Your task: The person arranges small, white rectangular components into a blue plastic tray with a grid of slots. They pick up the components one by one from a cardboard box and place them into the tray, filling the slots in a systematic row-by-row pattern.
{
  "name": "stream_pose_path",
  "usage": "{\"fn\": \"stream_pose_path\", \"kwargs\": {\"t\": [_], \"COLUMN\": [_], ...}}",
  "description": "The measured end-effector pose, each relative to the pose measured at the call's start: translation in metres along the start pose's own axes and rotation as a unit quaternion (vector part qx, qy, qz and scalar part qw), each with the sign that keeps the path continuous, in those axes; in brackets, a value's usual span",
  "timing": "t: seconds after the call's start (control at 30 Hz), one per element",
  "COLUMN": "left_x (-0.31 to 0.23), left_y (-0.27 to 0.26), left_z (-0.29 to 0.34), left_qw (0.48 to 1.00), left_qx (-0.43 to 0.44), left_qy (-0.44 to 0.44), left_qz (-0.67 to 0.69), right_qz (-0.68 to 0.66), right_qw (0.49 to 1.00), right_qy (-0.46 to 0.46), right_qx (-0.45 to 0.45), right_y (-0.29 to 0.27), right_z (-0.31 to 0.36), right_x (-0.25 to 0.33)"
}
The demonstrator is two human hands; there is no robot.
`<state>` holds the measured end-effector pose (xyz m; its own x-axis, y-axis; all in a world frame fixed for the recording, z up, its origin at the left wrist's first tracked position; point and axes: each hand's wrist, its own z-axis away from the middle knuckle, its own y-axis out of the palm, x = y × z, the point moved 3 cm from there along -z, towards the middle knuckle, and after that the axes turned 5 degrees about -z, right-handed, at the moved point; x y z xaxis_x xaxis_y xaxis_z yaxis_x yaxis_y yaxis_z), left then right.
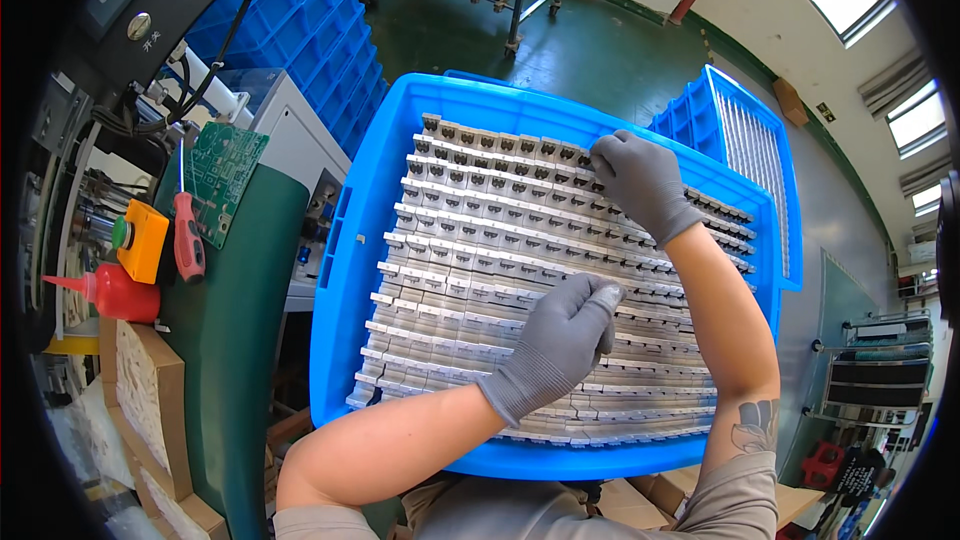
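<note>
A large blue plastic crate (335, 310) is filled with rows of small light-grey parts (440, 250), many with dark inserts along their tops. Over the middle of the rows, my left hand (560, 342) in a grey glove is closed, thumb pressed to the fingers. My right hand (645, 180), gloved alike, reaches toward the far right rows with its fingers pinched together at the tops of the parts. Whatever either pinch holds, if anything, is hidden by the fingers.
At left, a green-covered bench (235, 340) carries a green circuit board (222, 175), a red-handled screwdriver (188, 238), a yellow button box (143, 240) and a red bottle (125, 292). Stacked blue crates (310, 35) stand behind. Another filled blue crate (715, 120) lies at far right.
</note>
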<state>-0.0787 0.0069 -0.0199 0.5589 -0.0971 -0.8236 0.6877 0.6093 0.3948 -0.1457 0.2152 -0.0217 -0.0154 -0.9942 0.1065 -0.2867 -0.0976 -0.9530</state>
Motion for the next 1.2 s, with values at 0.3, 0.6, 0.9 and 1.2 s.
{"fn": "stream_pose_path", "kwargs": {"t": [0.3,0.6,0.9,1.2], "left_x": [0.0,-0.006,-0.026,0.0], "left_y": [-0.001,-0.01,-0.005,0.002], "left_z": [0.0,-0.002,0.033,0.074], "left_qw": [1.0,0.983,0.942,0.921], "left_qx": [0.008,-0.002,-0.074,-0.058], "left_qy": [0.012,0.034,0.069,0.068], "left_qz": [-0.014,0.18,0.32,0.379], "right_qz": [-0.038,-0.319,-0.249,-0.295], "right_qw": [0.999,0.946,0.958,0.944], "right_qy": [0.008,0.005,-0.133,-0.145], "right_qx": [0.018,-0.057,-0.045,0.04], "right_y": [-0.01,-0.096,-0.132,-0.118], "right_z": [0.011,0.065,0.112,0.128], "right_x": [0.0,0.072,0.137,0.162]}}
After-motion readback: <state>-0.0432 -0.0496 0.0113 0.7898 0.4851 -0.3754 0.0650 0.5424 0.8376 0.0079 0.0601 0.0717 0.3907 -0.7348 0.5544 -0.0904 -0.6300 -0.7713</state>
